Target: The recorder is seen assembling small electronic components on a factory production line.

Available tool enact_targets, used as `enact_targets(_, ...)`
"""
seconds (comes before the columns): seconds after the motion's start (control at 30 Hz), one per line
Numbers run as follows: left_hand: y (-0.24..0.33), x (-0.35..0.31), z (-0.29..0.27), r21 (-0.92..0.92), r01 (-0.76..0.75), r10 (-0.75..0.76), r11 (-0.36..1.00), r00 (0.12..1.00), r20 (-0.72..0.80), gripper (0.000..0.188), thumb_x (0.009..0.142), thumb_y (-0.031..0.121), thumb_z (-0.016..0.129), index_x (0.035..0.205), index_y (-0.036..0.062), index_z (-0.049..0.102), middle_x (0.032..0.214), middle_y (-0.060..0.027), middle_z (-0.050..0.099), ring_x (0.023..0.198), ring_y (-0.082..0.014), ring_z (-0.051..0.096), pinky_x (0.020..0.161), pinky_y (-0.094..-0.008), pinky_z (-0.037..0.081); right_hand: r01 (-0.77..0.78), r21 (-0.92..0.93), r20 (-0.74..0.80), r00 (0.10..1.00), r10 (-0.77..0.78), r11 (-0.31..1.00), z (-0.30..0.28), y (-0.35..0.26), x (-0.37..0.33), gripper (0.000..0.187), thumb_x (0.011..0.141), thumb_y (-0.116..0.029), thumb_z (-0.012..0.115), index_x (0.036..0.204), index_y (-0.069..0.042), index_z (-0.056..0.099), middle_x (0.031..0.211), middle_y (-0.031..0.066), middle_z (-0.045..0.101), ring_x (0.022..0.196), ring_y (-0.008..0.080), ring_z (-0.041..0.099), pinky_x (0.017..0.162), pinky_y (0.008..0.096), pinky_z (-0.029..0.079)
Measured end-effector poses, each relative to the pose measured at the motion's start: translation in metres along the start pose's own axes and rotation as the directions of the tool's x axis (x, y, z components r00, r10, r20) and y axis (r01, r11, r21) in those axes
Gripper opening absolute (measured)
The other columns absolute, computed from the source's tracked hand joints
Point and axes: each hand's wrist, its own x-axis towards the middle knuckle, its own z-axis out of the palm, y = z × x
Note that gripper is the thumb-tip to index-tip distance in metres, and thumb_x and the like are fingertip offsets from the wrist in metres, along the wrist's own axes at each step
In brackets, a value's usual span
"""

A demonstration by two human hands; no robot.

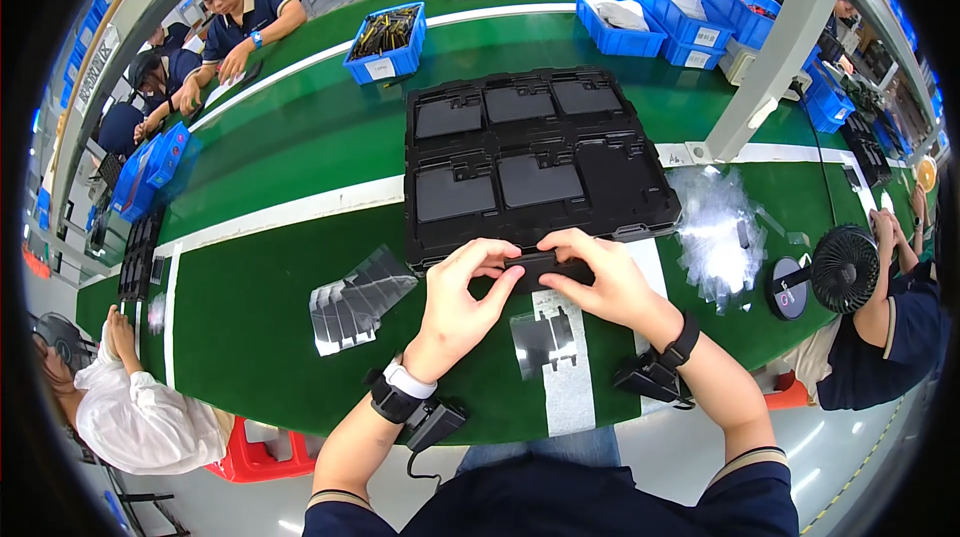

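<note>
Between my two hands is a dark, flat rectangular part [541, 265], seen nearly edge-on. My left hand [468, 299] pinches its left end with thumb and fingers. The fingers of my right hand [603, 282] close on its right end. Just beyond them lies a black moulded tray [425, 237] with several compartments; flat dark grey panels [455, 192] fill most, and the near right one holds no panel. Below my hands a clear film sheet with dark marks [543, 342] rests across a white strip [568, 407] on the green table.
Clear film strips [360, 302] lie left of my hands. A heap of clear film pieces [722, 242] spreads at the right, beside a small black fan [845, 267]. A slanted grey post [785, 52] rises behind it. Blue bins [385, 47] stand farther back; co-workers sit around the table.
</note>
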Motion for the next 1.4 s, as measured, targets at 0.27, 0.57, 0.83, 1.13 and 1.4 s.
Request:
enact_targets(0.27,0.001,-0.001,0.001,0.026,-0.017,0.017,1.0,1.0,-0.016,0.017,0.077,-0.003,0.068,0.093,-0.001,0.063,0.089,-0.0082,0.067,0.078,-0.0134,0.066,0.073,-0.025,0.054,0.003,0.073,-0.145,0.989,0.007,0.997,0.0,-0.005,0.001,0.016,0.078,-0.007,0.069,0.092,-0.002,0.064,0.084,0.0089,0.065,0.078,0.0201,0.065,0.071,0.0288,0.052)
enact_targets(0.57,0.005,-0.001,0.001,0.097,-0.068,0.074,0.993,0.995,-0.064,0.011,0.076,0.0,0.069,0.087,-0.0007,0.066,0.084,-0.0084,0.068,0.075,-0.0143,0.067,0.069,-0.0247,0.054,0.072,0.041,-0.169,0.983,-0.064,0.997,0.0,-0.003,0.001,0.014,0.076,-0.007,0.071,0.088,-0.002,0.065,0.08,0.0084,0.066,0.072,0.0182,0.065,0.066,0.0274,0.052)
enact_targets(0.83,0.006,0.001,0.0,0.039,0.02,-0.017,0.999,0.997,-0.069,0.01,0.079,0.002,0.068,0.089,-0.0007,0.068,0.083,-0.0088,0.068,0.075,-0.0143,0.067,0.069,-0.0244,0.054,-0.015,0.1,-0.156,0.987,0.03,0.995,-0.003,-0.005,0.003,0.012,0.077,-0.007,0.07,0.087,-0.001,0.066,0.078,0.0085,0.067,0.072,0.0172,0.065,0.063,0.0267,0.052)
enact_targets(1.13,0.001,0.004,-0.002,0.018,0.011,-0.012,1.0,1.0,0.013,0.013,0.081,0.003,0.066,0.094,-0.0005,0.066,0.087,-0.0077,0.067,0.078,-0.0131,0.065,0.07,-0.0246,0.053,-0.037,0.135,-0.056,0.997,0.045,0.99,-0.001,-0.003,0.002,0.021,0.078,-0.002,0.067,0.098,-0.001,0.06,0.083,0.0078,0.067,0.069,0.0145,0.064,0.067,0.0241,0.051)
enact_targets(1.4,0.006,-0.001,-0.001,-0.368,0.338,-0.249,0.866,0.931,0.268,0.015,0.09,0.008,0.057,0.096,-0.0046,0.06,0.087,-0.0085,0.067,0.078,-0.0102,0.063,0.066,-0.0237,0.053,-0.114,0.455,-0.046,0.987,0.151,0.883,-0.006,-0.011,-0.001,0.039,0.079,0.001,0.064,0.117,-0.004,0.058,0.077,0.0049,0.066,0.066,0.0066,0.063,0.065,0.0198,0.05)
